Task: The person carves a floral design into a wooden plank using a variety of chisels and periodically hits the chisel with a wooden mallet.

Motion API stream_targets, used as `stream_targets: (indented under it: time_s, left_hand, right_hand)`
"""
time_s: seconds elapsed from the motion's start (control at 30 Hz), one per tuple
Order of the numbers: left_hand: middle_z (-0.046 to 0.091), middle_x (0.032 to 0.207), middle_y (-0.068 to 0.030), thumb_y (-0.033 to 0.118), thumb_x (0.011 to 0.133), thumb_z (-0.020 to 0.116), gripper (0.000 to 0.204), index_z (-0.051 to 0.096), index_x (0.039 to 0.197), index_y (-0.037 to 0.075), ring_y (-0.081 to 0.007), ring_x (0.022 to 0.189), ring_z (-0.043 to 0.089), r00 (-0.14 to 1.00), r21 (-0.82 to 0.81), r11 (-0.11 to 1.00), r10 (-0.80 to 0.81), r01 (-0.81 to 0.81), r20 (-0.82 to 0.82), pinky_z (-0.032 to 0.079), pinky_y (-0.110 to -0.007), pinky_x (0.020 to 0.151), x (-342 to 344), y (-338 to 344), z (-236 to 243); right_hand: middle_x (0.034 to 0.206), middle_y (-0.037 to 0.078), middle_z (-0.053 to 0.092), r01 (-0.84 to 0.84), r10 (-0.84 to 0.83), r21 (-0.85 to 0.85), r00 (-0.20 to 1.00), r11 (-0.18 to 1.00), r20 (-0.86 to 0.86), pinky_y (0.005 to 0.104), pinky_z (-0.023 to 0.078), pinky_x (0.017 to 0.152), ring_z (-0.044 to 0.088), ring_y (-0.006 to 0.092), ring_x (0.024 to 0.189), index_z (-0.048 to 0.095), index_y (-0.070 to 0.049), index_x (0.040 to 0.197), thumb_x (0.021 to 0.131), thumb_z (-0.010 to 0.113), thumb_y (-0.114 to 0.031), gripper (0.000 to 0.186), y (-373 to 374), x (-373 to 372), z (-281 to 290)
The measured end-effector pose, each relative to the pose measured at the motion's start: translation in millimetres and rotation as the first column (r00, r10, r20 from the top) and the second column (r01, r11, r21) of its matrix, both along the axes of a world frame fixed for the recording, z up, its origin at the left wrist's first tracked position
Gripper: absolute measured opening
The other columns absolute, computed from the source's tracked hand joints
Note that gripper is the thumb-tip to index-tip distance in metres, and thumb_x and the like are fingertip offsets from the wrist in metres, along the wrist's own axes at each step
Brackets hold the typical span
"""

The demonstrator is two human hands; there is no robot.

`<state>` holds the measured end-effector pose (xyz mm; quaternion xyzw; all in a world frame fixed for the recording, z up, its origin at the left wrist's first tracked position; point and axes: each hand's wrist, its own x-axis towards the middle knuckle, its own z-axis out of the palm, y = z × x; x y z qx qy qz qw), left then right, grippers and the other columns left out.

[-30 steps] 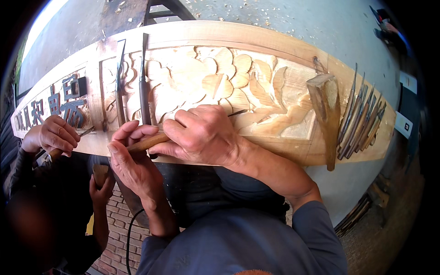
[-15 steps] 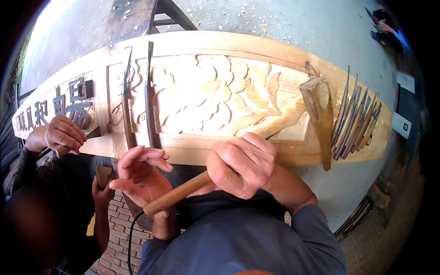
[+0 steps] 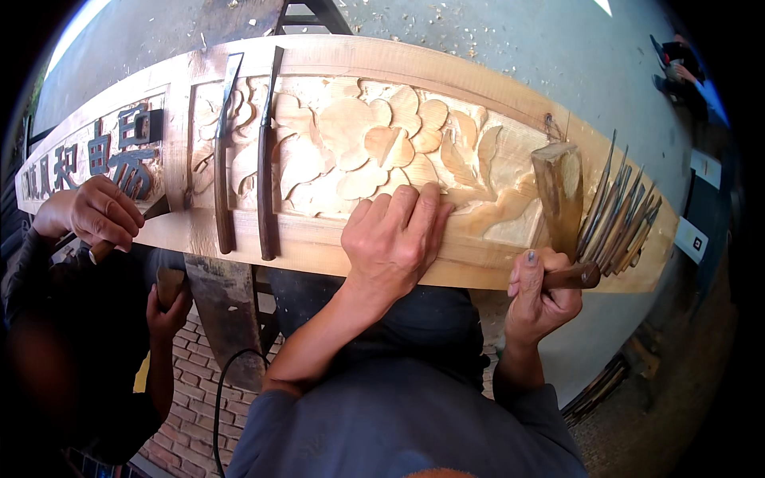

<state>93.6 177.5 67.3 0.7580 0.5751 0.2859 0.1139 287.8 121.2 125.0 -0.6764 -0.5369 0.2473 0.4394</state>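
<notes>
My left hand (image 3: 392, 243) lies palm down on the carved wooden panel (image 3: 315, 253), fingers loosely bent over the petals, with nothing visible in them; its palm is hidden. Toward the right end, my right hand (image 3: 548, 301) is closed round a brown wooden tool handle (image 3: 580, 276), whose rounded butt points right. The rest of that tool is out of sight behind my fingers. Just above this hand lies a wedge-shaped wooden mallet (image 3: 555, 187), its narrow end hidden. Two long dark-handled chisels (image 3: 223, 159) (image 3: 266, 159) lie across the carving, left of my left hand.
A row of carving tools (image 3: 617, 215) rests at the panel's right end. At left, a co-worker's hand (image 3: 102, 213) holds a blade beside dark carved characters (image 3: 134, 151); their other hand (image 3: 166, 311) grips a wooden block. A black cable (image 3: 219, 398) hangs over the brick floor.
My right hand has moved right with a wooden handle in it, to beside the mallet. My left hand has risen from below the board's edge onto the carving.
</notes>
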Motion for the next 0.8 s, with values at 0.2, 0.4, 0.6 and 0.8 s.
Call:
stream_targets:
  time_s: [0.2,0.4,0.6,0.8]
  left_hand:
    - [0.062,0.088,-0.0044,0.013,0.086,0.086,0.021,0.075,0.103,0.010,-0.0223,0.069,0.060,0.997,0.016,0.999,-0.053,0.052,0.057,0.045,-0.038,0.061,6.9,9.3,-6.2]
    - [0.054,0.087,-0.0083,0.002,0.087,0.075,0.015,0.069,0.098,0.008,-0.0261,0.070,0.056,0.995,-0.042,0.994,0.102,-0.102,-0.011,0.043,-0.041,0.062,-3.3,15.0,-5.6]
    - [0.072,0.086,-0.0093,-0.008,0.086,0.083,0.034,0.079,0.118,0.002,-0.0249,0.067,0.066,0.965,0.193,0.953,0.204,-0.234,0.162,0.050,-0.036,0.059,-29.5,-10.1,-3.8]
    - [0.081,0.099,-0.0152,-0.003,0.085,0.089,0.058,0.073,0.140,-0.011,-0.0221,0.066,0.071,0.868,0.047,0.987,-0.158,0.155,0.471,0.054,-0.033,0.059,1.1,-38.0,-2.0]
  right_hand:
    - [0.064,0.007,0.059,0.045,-0.046,-0.075,0.999,0.996,-0.013,0.0299,0.041,0.055,0.051,0.0138,0.055,0.066,-0.001,0.084,0.101,0.081,-0.002,0.022,-7.2,0.9,-4.5]
    - [0.065,0.008,0.063,-0.077,0.085,0.070,0.990,0.995,-0.114,0.0289,0.040,0.052,0.054,0.0156,0.052,0.057,-0.004,0.079,0.110,0.076,-0.021,0.040,5.5,-0.1,-2.3]
    - [0.079,0.010,0.057,-0.080,0.192,0.262,0.879,0.962,-0.436,0.0283,0.039,0.060,0.047,0.0138,0.059,0.041,-0.012,0.081,0.122,0.046,-0.052,0.058,17.0,-16.6,9.8]
    - [0.080,0.016,0.062,-0.204,0.441,0.411,0.626,0.888,-0.643,0.0278,0.040,0.063,0.046,0.0162,0.059,0.043,-0.012,0.087,0.114,0.046,-0.074,0.068,55.6,-20.2,1.3]
